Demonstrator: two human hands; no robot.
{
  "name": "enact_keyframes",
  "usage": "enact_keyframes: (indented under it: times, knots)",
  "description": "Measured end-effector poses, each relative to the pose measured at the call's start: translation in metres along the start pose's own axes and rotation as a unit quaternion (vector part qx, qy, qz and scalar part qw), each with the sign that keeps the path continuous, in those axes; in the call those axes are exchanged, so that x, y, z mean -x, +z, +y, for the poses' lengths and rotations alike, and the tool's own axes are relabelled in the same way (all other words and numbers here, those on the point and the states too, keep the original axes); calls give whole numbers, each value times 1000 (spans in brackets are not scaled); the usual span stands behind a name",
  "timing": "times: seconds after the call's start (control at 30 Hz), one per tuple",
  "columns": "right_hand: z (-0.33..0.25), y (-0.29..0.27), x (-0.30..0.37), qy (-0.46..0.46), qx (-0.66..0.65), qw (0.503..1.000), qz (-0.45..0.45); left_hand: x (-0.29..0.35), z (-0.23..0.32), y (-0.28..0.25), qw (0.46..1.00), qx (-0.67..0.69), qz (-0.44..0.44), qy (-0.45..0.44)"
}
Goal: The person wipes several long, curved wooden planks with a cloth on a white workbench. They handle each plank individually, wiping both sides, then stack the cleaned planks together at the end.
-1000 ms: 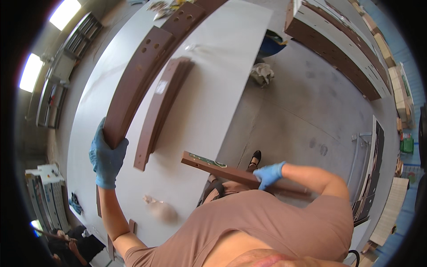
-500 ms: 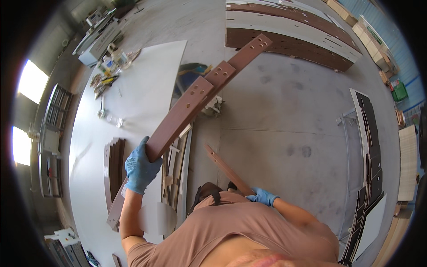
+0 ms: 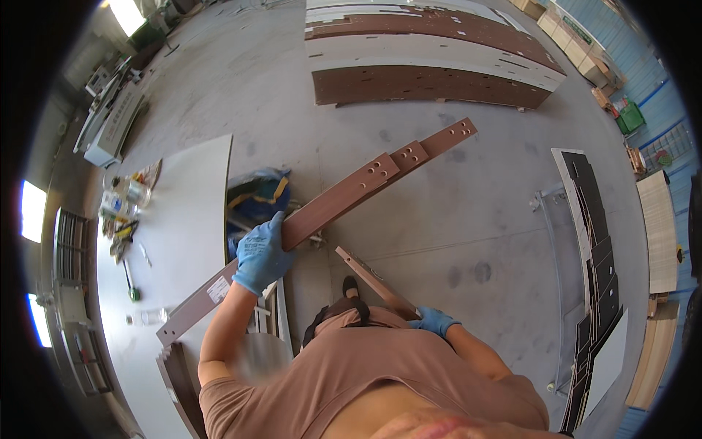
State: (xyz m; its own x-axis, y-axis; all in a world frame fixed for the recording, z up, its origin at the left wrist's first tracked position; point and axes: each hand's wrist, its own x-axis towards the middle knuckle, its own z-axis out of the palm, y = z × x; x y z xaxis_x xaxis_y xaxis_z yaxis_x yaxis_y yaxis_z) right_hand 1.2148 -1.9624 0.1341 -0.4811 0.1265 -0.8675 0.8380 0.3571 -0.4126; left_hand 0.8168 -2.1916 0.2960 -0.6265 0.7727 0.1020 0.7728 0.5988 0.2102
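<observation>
My left hand (image 3: 262,252), in a blue glove, is closed round a stack of long brown boards (image 3: 333,197). Their far ends are staggered and drilled with several round holes. One end, with a white label, slants back over the white table. Low at my right side, my right hand (image 3: 435,322), also gloved in blue, is closed on another brown board (image 3: 376,281). That board points forward and left, apart from the stack. Beside my left forearm, more brown boards (image 3: 183,388) lie on the table.
The white table (image 3: 175,219) at left carries bottles (image 3: 135,192) and a tool with a green end (image 3: 131,291). A blue bag (image 3: 256,197) sits past its edge. Large stacked panels (image 3: 431,77) lie ahead; dark panels (image 3: 603,256) lean on a rack at right.
The view has turned right. My left hand and the stack have swung rightward and lie flatter, away from the table. The board in my right hand stays low at my side.
</observation>
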Motion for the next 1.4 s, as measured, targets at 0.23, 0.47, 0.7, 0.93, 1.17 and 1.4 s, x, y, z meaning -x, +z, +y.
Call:
enact_keyframes:
  times: [0.23,0.47,0.7,0.93,1.17,1.4]
  knots:
    - [-25,-147,-61,39,19,997,58,-253,48,36,995,2,-42,93]
    - [-5,-382,-158,-3,-81,986,145,-514,130,92,988,-10,-129,80]
    - [-7,-618,-183,1,0,988,153,-746,192,127,985,-21,-150,87]
    - [-1,-826,-244,-14,90,990,111,-968,221,199,987,-16,-113,115]
    - [17,-1058,-250,-60,209,922,320,-1196,277,259,981,-9,-146,126]
    - [-14,-1351,-282,-80,331,809,480,-1379,349,304,972,-23,-183,144]
